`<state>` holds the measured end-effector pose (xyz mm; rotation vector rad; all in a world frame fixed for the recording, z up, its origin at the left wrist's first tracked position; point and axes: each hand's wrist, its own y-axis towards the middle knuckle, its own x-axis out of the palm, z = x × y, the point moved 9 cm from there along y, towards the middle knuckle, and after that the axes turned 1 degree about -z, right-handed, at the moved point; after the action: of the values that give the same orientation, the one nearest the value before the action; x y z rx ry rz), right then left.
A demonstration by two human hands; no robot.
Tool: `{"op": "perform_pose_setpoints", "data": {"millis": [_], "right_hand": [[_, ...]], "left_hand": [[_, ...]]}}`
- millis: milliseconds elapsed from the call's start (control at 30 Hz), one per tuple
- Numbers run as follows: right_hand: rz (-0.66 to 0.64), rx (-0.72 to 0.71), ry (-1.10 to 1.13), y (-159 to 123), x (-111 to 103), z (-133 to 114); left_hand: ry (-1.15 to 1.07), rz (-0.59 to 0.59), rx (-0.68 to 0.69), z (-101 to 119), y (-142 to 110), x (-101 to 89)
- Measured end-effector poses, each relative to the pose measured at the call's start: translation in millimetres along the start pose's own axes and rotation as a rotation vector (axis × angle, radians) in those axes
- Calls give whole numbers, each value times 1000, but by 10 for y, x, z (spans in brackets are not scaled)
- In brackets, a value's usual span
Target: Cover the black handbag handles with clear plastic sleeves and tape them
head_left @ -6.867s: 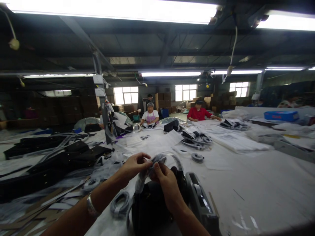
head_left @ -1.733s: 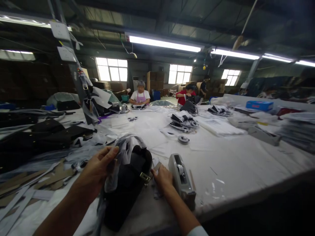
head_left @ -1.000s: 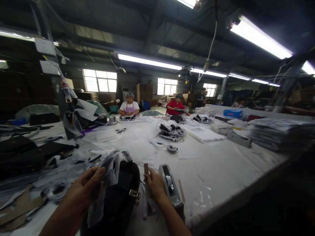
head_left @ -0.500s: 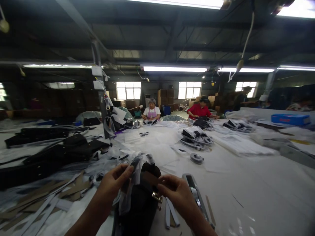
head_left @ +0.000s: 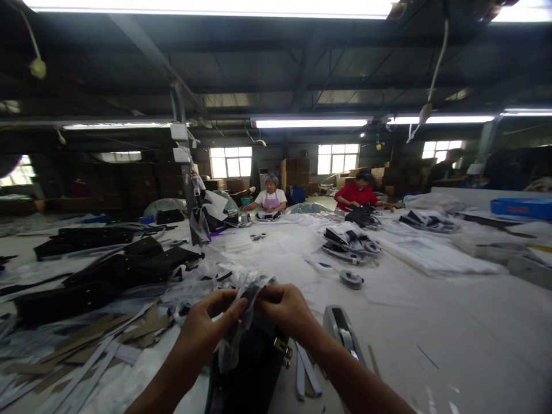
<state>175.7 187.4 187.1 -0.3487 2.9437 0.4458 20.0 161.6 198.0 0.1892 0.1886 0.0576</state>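
Observation:
A black bag with a gold clasp stands on the table before me. Clear plastic wrap hangs down its upper left side and is bunched at the top. My left hand pinches this wrap between thumb and fingers. Close beside it, my right hand has its fingers closed at the bunched plastic over the bag's top. Its fingertips are partly hidden, but the plastic runs into them. To the right of the bag lie a grey tape dispenser and narrow pale strips.
Black bags and brown card strips cover the table's left side. Wrapped straps, a grey roll and white sheets lie beyond. A post rises at the left; two people work across the table.
My right hand has moved up and left from beside the gold clasp to the plastic near my left hand. The bunched plastic now covers more of the bag's top. The view has shifted slightly.

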Motion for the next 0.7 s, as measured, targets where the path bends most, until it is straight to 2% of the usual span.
{"op": "perform_pose_setpoints", "data": {"millis": [100,267,367,467,600,700], "right_hand": [[-54,-12,7,40,31,-58],[-159,-18,122,-61,41,-62],[-143,10,61,-88,20,51],[-100,-13,27,-43,39,74],[-95,-43,169,19,117,-25],[-202,70,296,-25,224,14]], "left_hand": [[5,4,0,-1,-7,-40],[-69,4,-18,-41,19,-130],[-84,-26,-51,-91,36,-110],[-91,-91,-41,-100,34,-7],[-13,-102,22,-34,20,38],[40,-91,47,20,5,1]]}}
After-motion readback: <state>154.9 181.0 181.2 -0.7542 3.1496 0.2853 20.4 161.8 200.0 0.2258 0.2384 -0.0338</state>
